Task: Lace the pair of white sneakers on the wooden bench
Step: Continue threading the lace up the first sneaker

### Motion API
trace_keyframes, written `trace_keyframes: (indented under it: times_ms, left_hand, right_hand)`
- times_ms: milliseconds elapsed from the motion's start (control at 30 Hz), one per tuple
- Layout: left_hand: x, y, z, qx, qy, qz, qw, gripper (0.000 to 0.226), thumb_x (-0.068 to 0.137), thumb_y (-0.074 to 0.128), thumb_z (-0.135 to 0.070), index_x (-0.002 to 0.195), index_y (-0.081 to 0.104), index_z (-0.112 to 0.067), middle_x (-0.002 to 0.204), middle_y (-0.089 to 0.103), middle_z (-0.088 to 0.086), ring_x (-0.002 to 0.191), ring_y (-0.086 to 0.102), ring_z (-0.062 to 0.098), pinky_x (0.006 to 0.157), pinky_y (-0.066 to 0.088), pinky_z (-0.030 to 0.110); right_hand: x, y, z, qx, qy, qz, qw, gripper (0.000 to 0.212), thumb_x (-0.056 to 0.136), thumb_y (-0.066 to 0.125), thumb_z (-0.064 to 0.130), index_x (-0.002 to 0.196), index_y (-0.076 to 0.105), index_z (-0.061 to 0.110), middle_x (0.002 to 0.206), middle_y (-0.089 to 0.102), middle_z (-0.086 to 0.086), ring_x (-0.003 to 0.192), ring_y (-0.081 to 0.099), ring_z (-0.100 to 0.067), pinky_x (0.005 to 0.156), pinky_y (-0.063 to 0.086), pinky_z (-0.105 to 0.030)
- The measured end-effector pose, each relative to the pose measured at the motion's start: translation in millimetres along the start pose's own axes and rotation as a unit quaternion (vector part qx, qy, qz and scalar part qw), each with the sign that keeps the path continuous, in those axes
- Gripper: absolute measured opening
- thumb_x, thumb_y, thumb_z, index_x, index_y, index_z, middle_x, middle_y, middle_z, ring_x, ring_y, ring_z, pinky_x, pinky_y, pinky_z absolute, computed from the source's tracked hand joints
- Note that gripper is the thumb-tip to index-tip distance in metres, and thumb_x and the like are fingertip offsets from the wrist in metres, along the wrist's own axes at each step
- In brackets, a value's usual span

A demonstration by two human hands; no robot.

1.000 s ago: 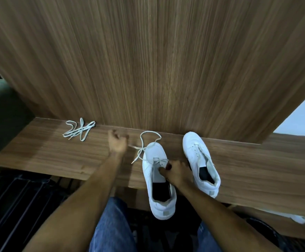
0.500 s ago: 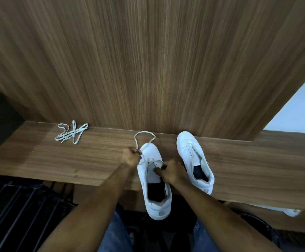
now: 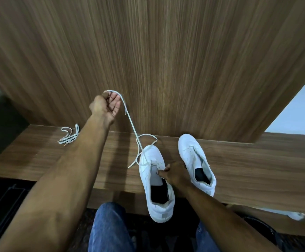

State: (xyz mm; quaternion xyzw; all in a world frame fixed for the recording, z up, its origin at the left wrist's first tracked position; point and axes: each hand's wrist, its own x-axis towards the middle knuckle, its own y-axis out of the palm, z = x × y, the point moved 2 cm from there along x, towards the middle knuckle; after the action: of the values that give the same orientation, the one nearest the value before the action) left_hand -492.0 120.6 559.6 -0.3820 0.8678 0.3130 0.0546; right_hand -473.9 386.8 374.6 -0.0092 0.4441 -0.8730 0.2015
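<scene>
Near sneaker (image 3: pixel 155 180) sitting on counter (image 3: pixel 38 160), heel overhanging edge. Right hand (image 3: pixel 173 174) gripping its tongue area, apparently. Left hand (image 3: pixel 105 106) raised, fingers curled, holding lace (image 3: pixel 129 122) taut. Second sneaker (image 3: pixel 196 160) beside; spare lace (image 3: pixel 69 136) far left.

tabletop (image 3: pixel 257 160) is brown wood-grain, smooth with a soft satin sheen, and the wall panel (image 3: pixel 166 60) behind it has the same streaky grain. Both sneakers look like smooth matt white leather or faux leather, near sneaker (image 3: pixel 152 160) and the one at 3 o'clock of it (image 3: pixel 189 148). Laces are flat woven cloth: the lace (image 3: pixel 129 122) and the spare lace (image 3: pixel 69 136). Jeans (image 3: pixel 109 228) are blue denim
</scene>
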Motion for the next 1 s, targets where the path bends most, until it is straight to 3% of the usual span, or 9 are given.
trace_keyframes:
  times_ms: [167,267,400,500,567,667,733,833,1000]
  left_hand:
    - [9,-32,47,0.082,0.009,-0.06,0.995,0.019,0.094,0.047,-0.019,0.108,0.061,-0.016,0.075,0.066,0.004,0.058,0.066,0.016,0.052,0.049,0.025]
    - [8,-59,91,0.319,0.051,-0.066,0.944,0.051,0.088,0.063,-0.022,0.137,0.048,-0.019,0.104,0.066,0.019,0.094,0.066,0.035,0.086,0.054,0.043]
    - [17,-100,168,0.489,0.006,0.112,0.865,0.014,0.058,0.077,-0.013,0.069,0.069,-0.017,0.065,0.064,0.001,0.064,0.066,0.018,0.075,0.045,0.03]
    - [13,-105,200,0.592,0.036,0.154,0.79,0.01,0.077,0.059,-0.013,0.084,0.065,-0.019,0.079,0.065,-0.005,0.074,0.063,0.017,0.075,0.046,0.031]
    - [7,-100,210,0.607,0.02,0.126,0.784,0.02,0.085,0.058,-0.008,0.105,0.063,-0.01,0.095,0.064,0.002,0.09,0.06,0.022,0.078,0.043,0.026]
    - [16,-99,215,0.616,-0.025,0.1,0.781,0.021,0.08,0.064,-0.006,0.1,0.064,-0.001,0.098,0.068,0.018,0.093,0.064,0.033,0.077,0.047,0.031]
    - [16,-89,204,0.573,-0.053,0.093,0.812,0.007,0.082,0.063,-0.002,0.077,0.06,-0.005,0.079,0.065,0.016,0.079,0.065,0.029,0.071,0.052,0.03]
    - [1,-52,172,0.44,-0.046,0.123,0.888,0.036,0.089,0.048,0.017,0.063,0.042,-0.008,0.053,0.049,0.006,0.043,0.051,0.011,0.043,0.045,0.016]
    - [-23,1,110,0.422,-0.027,0.24,0.874,0.022,0.095,0.055,-0.009,0.075,0.062,-0.005,0.056,0.049,0.009,0.036,0.048,0.008,0.039,0.04,0.018]
  right_hand:
    - [-2,-3,4,0.003,0.008,0.015,1.0,0.052,0.079,0.068,0.045,0.041,0.042,0.02,0.045,0.044,0.008,0.051,0.047,-0.01,0.054,0.036,-0.025]
    - [-2,-1,3,0.009,-0.007,0.024,1.0,0.05,0.079,0.068,0.047,0.043,0.043,0.023,0.048,0.046,0.008,0.055,0.05,-0.012,0.052,0.038,-0.026]
    - [-3,-2,4,0.024,0.022,0.03,0.999,0.048,0.077,0.069,0.055,0.048,0.046,0.024,0.052,0.05,0.008,0.059,0.056,-0.013,0.05,0.035,-0.024]
    - [-3,-1,4,0.022,0.029,0.031,0.999,0.049,0.077,0.07,0.053,0.048,0.045,0.022,0.049,0.047,0.008,0.057,0.052,-0.011,0.05,0.034,-0.023]
    - [-1,-2,3,0.023,0.029,0.034,0.999,0.049,0.075,0.07,0.054,0.047,0.046,0.022,0.049,0.048,0.009,0.058,0.053,-0.011,0.052,0.037,-0.025]
    - [3,-2,1,0.03,0.04,0.041,0.998,0.045,0.075,0.069,0.054,0.049,0.05,0.023,0.054,0.054,0.009,0.059,0.057,-0.011,0.056,0.043,-0.028]
    - [2,-2,1,0.033,0.038,0.049,0.998,0.044,0.074,0.068,0.057,0.05,0.051,0.024,0.055,0.055,0.01,0.06,0.058,-0.01,0.059,0.046,-0.029]
    - [5,-4,6,0.017,0.043,0.083,0.995,0.042,0.075,0.064,0.061,0.054,0.054,0.026,0.063,0.06,0.009,0.066,0.06,-0.011,0.062,0.047,-0.027]
    - [32,-31,28,0.131,0.063,0.018,0.989,0.029,0.08,0.066,0.042,0.098,0.062,0.019,0.1,0.067,-0.005,0.094,0.065,-0.023,0.085,0.053,-0.038]
